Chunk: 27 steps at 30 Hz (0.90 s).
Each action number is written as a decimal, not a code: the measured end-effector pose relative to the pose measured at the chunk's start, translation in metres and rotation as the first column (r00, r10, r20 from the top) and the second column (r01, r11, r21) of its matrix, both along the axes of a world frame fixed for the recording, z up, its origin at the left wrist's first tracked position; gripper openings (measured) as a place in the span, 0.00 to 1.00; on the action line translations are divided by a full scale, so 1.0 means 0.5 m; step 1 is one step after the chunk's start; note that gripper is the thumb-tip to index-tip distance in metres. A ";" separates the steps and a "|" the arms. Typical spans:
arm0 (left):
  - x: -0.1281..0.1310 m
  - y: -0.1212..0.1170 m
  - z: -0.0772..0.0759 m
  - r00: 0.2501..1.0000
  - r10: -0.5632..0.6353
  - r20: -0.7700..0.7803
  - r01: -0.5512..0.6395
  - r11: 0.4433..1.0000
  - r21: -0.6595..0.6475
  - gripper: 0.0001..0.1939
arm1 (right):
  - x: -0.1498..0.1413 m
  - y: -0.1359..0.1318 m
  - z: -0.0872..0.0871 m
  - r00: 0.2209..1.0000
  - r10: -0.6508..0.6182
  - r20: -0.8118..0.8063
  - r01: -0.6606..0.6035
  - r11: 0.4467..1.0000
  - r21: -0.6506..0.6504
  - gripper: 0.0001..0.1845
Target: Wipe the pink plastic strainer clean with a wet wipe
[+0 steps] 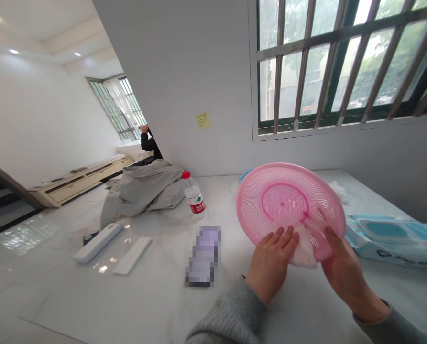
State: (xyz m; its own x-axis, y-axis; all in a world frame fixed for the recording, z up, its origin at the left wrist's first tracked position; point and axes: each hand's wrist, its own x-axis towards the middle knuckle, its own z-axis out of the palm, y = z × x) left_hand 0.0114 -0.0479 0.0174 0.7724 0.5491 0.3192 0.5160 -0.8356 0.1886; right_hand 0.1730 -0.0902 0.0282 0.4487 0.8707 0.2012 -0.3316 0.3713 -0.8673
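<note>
Inspection from the wearer's position, 12 o'clock straight ahead. A pink plastic basket with a perforated mesh face is held up, tilted, above a white marble counter at about 1 o'clock. The left hand is curled, fingers partly closed, pressing a bunched white wipe against the basket's lower edge. The right hand is closed on the basket's right rim, thumb on the mesh face and the other fingers out of sight behind it. A blue-and-white pack of wipes lies at 3 o'clock, just beside the right hand. A blue item, partly hidden, sits directly behind the basket. At 12 o'clock stands an upright water bottle with a red cap. A pixelated flat object lies nearer, at 11 o'clock, its identity unreadable. Further left, at 10 o'clock, are a white bar, a flat white strip and a heaped grey garment. Well apart, at 11 o'clock, a co-worker's dark sleeve is raised beside a far window.
</note>
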 end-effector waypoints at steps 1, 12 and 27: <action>0.000 0.000 0.000 1.000 0.003 -0.003 -0.003 1.000 -0.003 0.29 | 0.001 0.001 -0.003 1.000 0.008 -0.012 -0.008 1.000 0.001 0.23; -0.003 -0.016 0.019 0.999 0.044 -0.002 -0.044 0.999 -0.015 0.33 | 0.001 0.001 -0.002 0.999 -0.037 -0.012 0.037 0.999 -0.007 0.26; 0.020 -0.018 -0.016 0.999 0.023 0.037 -0.021 0.998 -0.052 0.43 | -0.006 -0.007 -0.056 0.957 -0.086 0.276 0.091 0.996 -0.006 0.42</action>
State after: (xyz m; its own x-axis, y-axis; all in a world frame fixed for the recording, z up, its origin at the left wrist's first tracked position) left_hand 0.0214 -0.0572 0.0091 0.7482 0.5820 0.3185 0.5256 -0.8129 0.2510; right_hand 0.1698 -0.0938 0.0000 0.4539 0.8346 0.3121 -0.0457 0.3716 -0.9273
